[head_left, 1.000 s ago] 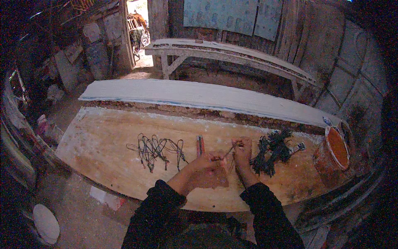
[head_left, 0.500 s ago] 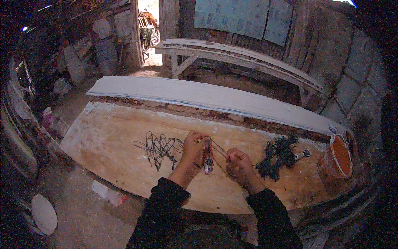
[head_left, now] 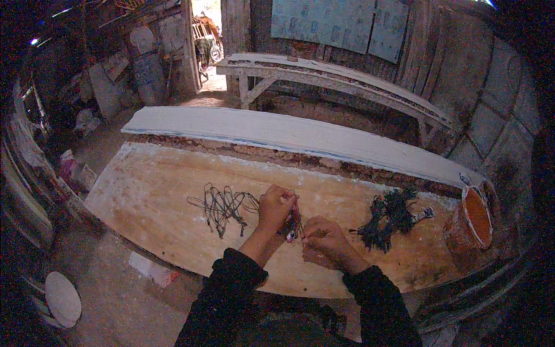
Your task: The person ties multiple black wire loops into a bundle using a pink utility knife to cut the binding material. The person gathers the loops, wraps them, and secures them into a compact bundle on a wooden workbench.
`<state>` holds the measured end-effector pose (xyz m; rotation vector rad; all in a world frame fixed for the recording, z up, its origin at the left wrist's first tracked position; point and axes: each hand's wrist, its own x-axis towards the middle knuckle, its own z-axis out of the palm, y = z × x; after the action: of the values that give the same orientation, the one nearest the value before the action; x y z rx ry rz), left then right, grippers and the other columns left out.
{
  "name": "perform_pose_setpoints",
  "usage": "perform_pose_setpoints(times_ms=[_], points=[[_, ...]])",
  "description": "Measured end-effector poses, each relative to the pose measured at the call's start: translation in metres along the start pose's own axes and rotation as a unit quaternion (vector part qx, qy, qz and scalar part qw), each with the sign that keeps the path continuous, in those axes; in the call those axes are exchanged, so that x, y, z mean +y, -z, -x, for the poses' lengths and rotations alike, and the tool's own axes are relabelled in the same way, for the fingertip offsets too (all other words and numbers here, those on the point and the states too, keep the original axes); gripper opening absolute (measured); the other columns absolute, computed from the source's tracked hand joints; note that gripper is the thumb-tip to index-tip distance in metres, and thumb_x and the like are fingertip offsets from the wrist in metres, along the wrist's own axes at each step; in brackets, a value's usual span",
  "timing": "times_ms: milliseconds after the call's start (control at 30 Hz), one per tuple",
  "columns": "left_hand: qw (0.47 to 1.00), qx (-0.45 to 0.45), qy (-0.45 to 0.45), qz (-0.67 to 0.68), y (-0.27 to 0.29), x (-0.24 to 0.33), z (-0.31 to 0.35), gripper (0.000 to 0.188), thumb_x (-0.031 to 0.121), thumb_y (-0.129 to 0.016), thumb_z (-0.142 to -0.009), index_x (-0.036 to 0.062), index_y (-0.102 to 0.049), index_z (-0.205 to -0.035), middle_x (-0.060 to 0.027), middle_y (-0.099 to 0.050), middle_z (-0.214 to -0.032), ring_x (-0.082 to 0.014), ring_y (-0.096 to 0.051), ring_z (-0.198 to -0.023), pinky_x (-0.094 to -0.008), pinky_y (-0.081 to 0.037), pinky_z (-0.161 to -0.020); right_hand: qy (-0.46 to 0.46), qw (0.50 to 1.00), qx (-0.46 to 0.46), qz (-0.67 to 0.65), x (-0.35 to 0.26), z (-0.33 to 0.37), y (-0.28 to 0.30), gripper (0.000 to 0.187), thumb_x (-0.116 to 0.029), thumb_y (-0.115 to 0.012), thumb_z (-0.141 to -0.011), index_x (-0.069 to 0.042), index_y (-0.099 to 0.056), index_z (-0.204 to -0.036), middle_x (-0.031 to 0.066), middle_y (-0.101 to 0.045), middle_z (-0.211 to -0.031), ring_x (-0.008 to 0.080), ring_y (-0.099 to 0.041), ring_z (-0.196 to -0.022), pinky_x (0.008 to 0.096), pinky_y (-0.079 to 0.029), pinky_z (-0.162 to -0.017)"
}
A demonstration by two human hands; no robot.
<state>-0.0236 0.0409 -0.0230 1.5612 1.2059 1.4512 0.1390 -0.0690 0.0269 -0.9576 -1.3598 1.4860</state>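
Observation:
My left hand (head_left: 275, 207) is closed in a pinch at the top of a narrow reddish strip with dark strands (head_left: 295, 218), which hangs down over the wooden board. Its lower end looks pale and pinkish, and its exact kind is too small to make out. My right hand (head_left: 325, 240) is beside that lower end, thumb and fingertips pinched on a thin cord whose run is hard to follow. Left of my hands lie looped thin black cords (head_left: 222, 209), some reaching toward my left hand. To the right rests a dark bundle of knotted cords (head_left: 388, 221).
The wooden tabletop (head_left: 150, 191) has a raised white ledge (head_left: 277, 130) along its far side. An orange-brown bucket (head_left: 459, 231) stands at the right end. Beyond is a long white bench (head_left: 341, 81); a pale round lid (head_left: 62, 299) is low at left.
My right hand has moved left and nearer to me, to the lower end of the strip. The cord that stretched between my hands no longer shows taut. My left hand has barely shifted.

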Motion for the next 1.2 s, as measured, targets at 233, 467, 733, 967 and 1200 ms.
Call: perform_pose_setpoints(times_ms=[233, 467, 733, 967, 1200], points=[[0.997, -0.032, -0.042, -0.057, -0.002, 0.005, 0.003, 0.014, 0.015, -0.070, -0.077, 0.0029, -0.066, -0.083, -0.0101, -0.060, -0.089, -0.0264, -0.063, -0.078, -0.0340, -0.050, -0.069, -0.071, 0.994, 0.080, 0.004, -0.015, 0.005, -0.006, 0.013, -0.007, -0.069, -0.079, -0.007, -0.057, -0.083, 0.0008, -0.054, -0.082, 0.0115, -0.055, -0.066, 0.0254, -0.047, -0.054], [0.957, -0.174, 0.127, 0.192, -0.005, 0.004, 0.009, 0.009, 0.008, -0.064, -0.084, 0.0020, -0.063, -0.089, -0.0058, -0.057, -0.087, -0.0184, -0.060, -0.075, -0.0298, -0.048, -0.065, -0.012, 0.958, 0.285, 0.022, 0.005, -0.017, 0.013, 0.016, -0.007, -0.065, -0.082, -0.009, -0.049, -0.082, -0.0001, -0.051, -0.076, 0.0080, -0.045, -0.053, 0.0259, -0.041, -0.045], [0.767, -0.409, 0.263, 0.418, 0.005, 0.053, 0.037, 0.010, 0.012, -0.065, -0.086, 0.0040, -0.062, -0.090, 0.0012, -0.056, -0.072, -0.0111, -0.054, -0.068, -0.0277, -0.045, -0.064, 0.111, 0.910, 0.373, 0.142, 0.030, -0.036, 0.055, 0.019, -0.001, -0.064, -0.082, -0.009, -0.047, -0.081, -0.0014, -0.048, -0.077, 0.0082, -0.045, -0.071, 0.0238, -0.039, -0.061], [0.794, -0.502, 0.155, 0.307, -0.016, 0.043, 0.048, 0.022, 0.022, -0.067, -0.086, 0.0029, -0.057, -0.082, 0.0008, -0.054, -0.085, -0.0111, -0.051, -0.081, -0.0276, -0.041, -0.070, 0.161, 0.906, 0.358, 0.160, 0.041, -0.052, 0.062, 0.012, -0.001, -0.062, -0.084, -0.009, -0.053, -0.088, -0.0029, -0.047, -0.076, 0.0072, -0.043, -0.069, 0.0230, -0.036, -0.059], [0.751, -0.488, 0.177, 0.408, -0.019, 0.023, 0.047, 0.022, 0.024, -0.067, -0.086, 0.0048, -0.057, -0.080, 0.0004, -0.053, -0.074, -0.0105, -0.051, -0.074, -0.0272, -0.041, -0.067, 0.117, 0.911, 0.370, 0.142, 0.051, -0.052, 0.068, 0.010, -0.012, -0.066, -0.086, -0.009, -0.058, -0.091, -0.0013, -0.051, -0.079, 0.0082, -0.046, -0.063, 0.0232, -0.037, -0.048]])
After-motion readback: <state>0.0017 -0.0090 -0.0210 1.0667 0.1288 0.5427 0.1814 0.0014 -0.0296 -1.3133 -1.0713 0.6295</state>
